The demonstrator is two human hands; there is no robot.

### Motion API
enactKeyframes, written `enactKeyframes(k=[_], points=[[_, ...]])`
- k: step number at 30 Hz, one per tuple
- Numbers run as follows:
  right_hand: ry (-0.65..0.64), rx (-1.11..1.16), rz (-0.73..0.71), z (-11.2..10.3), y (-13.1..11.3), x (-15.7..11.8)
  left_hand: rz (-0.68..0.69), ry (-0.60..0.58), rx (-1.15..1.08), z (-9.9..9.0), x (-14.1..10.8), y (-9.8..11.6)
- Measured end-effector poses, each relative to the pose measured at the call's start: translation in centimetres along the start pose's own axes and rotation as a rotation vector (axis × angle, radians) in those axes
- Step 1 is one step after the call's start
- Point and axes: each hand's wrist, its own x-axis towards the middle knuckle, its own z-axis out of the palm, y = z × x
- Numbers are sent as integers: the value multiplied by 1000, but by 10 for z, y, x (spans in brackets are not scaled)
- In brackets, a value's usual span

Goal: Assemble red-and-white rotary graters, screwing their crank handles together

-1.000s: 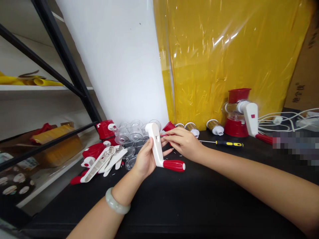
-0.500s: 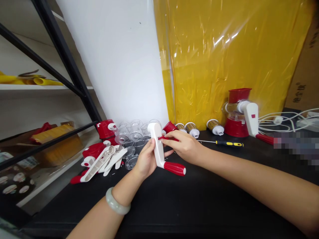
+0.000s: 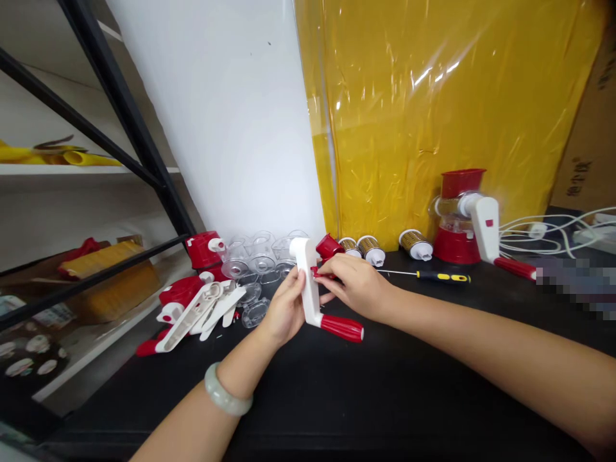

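Observation:
My left hand is closed around the edge of a white crank handle with a red grip at its lower end. The crank is held upright above the black table, its red grip pointing right. Pinched in my right hand is a small red plastic piece, held against the crank's face near the middle. My fingers partly hide it, so I cannot tell whether it sits in the crank's slot.
Left lie white crank parts, red housings and clear plastic parts. Behind my right hand are metal grater drums and a screwdriver. An assembled rotary grater stands at right near white cables.
The crank and both hands have shifted slightly to the right. The red piece now shows less of its length and lies closer against the crank.

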Motion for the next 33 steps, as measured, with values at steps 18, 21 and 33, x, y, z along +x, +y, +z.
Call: enactKeyframes(k=[18, 21, 33], points=[[45, 353, 309, 2, -3, 3, 35, 30, 30, 2, 1, 2], [52, 485, 439, 7, -2, 2, 62, 49, 46, 3, 1, 2], [27, 62, -145, -6, 11, 0, 89, 170, 93, 6, 3, 2]])
